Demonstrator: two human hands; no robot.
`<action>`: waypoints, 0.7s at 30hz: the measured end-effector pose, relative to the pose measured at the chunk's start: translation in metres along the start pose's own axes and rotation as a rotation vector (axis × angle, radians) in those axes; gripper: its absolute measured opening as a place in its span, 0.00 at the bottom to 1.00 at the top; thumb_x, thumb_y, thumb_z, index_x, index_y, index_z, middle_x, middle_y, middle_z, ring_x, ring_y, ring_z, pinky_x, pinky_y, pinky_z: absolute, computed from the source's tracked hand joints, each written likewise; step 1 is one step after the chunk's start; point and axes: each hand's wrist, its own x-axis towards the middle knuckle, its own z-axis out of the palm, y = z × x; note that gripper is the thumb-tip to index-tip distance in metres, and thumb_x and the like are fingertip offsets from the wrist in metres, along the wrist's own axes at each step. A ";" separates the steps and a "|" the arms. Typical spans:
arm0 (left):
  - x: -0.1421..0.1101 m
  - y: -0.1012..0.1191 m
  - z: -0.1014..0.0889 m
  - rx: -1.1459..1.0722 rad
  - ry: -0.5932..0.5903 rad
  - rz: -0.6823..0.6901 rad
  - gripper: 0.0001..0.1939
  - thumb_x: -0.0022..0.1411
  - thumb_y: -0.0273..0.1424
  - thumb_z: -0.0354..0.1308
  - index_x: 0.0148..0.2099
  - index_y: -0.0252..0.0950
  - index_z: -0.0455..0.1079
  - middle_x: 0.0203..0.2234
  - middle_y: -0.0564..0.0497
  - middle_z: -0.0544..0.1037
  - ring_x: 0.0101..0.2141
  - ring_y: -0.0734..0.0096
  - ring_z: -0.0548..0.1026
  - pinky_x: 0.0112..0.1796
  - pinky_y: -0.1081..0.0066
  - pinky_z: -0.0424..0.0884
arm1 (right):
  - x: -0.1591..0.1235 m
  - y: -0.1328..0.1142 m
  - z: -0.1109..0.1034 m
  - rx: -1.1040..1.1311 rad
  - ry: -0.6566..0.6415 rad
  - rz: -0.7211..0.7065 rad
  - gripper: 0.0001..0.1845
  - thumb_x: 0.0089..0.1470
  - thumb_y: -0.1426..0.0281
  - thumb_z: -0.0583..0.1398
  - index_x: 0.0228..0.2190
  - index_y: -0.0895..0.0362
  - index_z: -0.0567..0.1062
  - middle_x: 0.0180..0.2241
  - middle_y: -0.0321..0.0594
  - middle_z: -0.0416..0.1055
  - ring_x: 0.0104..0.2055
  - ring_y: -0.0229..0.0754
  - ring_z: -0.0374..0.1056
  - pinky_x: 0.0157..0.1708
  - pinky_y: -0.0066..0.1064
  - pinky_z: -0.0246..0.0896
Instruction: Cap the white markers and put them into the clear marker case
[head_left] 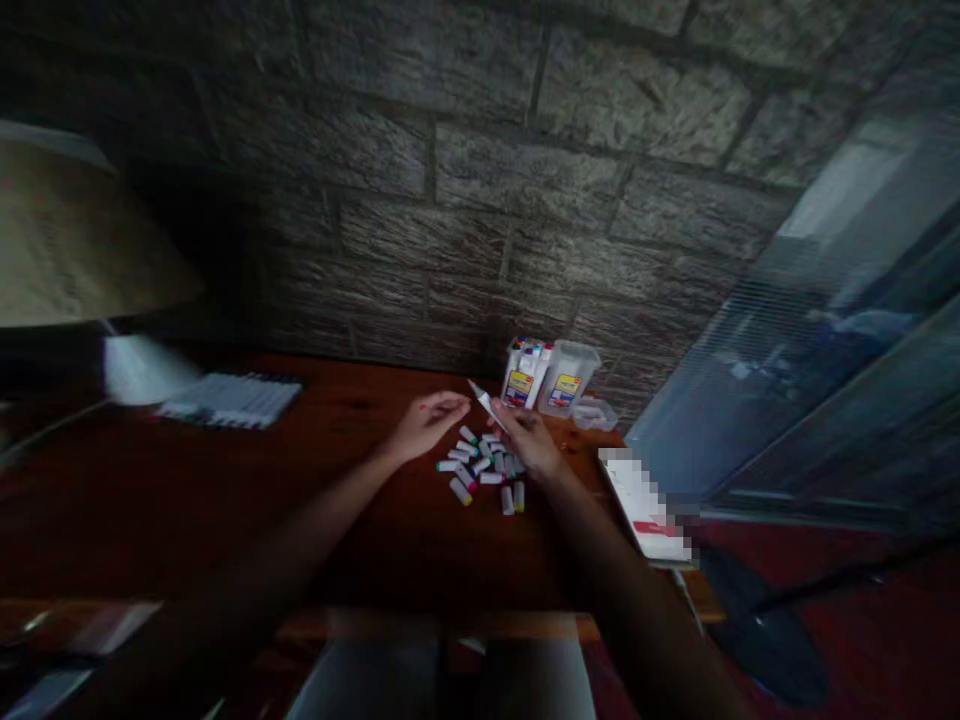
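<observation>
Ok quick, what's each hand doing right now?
Left hand: fingers partly bent; can't tell if it holds anything.
Right hand: closed on a white pen-like item.

Prob. a rm in a home, w/ a home-desk feel: wooden desk point(337, 520) against a rough stone-block wall point(420, 170), table lamp w/ fabric-look shade point(82, 235) at L, tall glass panel point(780, 340) (door or window, can't tell) at R, reddish floor point(900, 640).

The wall point(645, 110) looks rough (stone), the table point(375, 560) wooden.
</observation>
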 end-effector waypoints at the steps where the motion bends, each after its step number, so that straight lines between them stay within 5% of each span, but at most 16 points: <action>1: -0.001 0.002 0.001 -0.045 -0.011 -0.012 0.24 0.53 0.45 0.63 0.44 0.31 0.74 0.42 0.42 0.80 0.44 0.61 0.78 0.49 0.60 0.71 | 0.000 0.000 -0.001 -0.002 0.007 0.005 0.29 0.48 0.44 0.58 0.24 0.59 0.74 0.18 0.33 0.62 0.18 0.31 0.50 0.19 0.28 0.39; 11: -0.004 0.005 0.013 -0.214 -0.147 -0.103 0.22 0.53 0.43 0.64 0.46 0.33 0.74 0.43 0.43 0.80 0.43 0.61 0.77 0.39 0.67 0.73 | -0.001 0.004 0.006 0.036 -0.109 -0.084 0.23 0.50 0.48 0.60 0.28 0.57 0.76 0.22 0.33 0.66 0.21 0.31 0.54 0.20 0.26 0.46; 16: -0.002 0.006 0.014 -0.314 -0.096 -0.104 0.22 0.53 0.42 0.66 0.46 0.33 0.73 0.43 0.43 0.79 0.42 0.62 0.77 0.34 0.71 0.74 | 0.000 0.004 0.007 0.204 -0.009 -0.049 0.20 0.46 0.56 0.65 0.39 0.53 0.74 0.33 0.34 0.72 0.26 0.33 0.62 0.23 0.24 0.55; 21: 0.001 0.006 0.012 -0.474 -0.043 -0.154 0.21 0.57 0.42 0.63 0.47 0.33 0.71 0.41 0.43 0.79 0.38 0.64 0.79 0.33 0.71 0.75 | 0.001 0.002 0.000 0.419 -0.036 0.006 0.18 0.44 0.62 0.67 0.39 0.53 0.75 0.32 0.34 0.74 0.29 0.34 0.69 0.27 0.25 0.63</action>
